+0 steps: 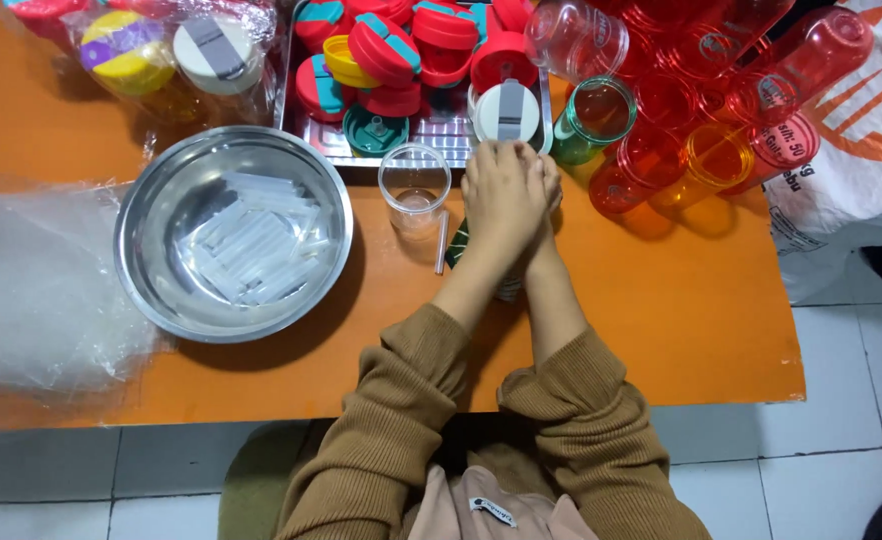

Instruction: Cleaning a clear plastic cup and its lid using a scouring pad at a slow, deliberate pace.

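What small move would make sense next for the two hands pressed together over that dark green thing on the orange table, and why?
Probably lift the left hand off, since it lies stacked over the right hand on a dark green object that is mostly hidden. A clear plastic cup and a thin white straw lie just beside them.

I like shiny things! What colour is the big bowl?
Silver: the bowl is shiny metal, seen best in the head view.

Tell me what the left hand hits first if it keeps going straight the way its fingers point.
Most likely the white lid with a grey strip, right past the fingertips of the left hand, at the front edge of the metal tray. The fingertips may already touch it; depth is unclear. The right hand lies pressed beside and mostly underneath.
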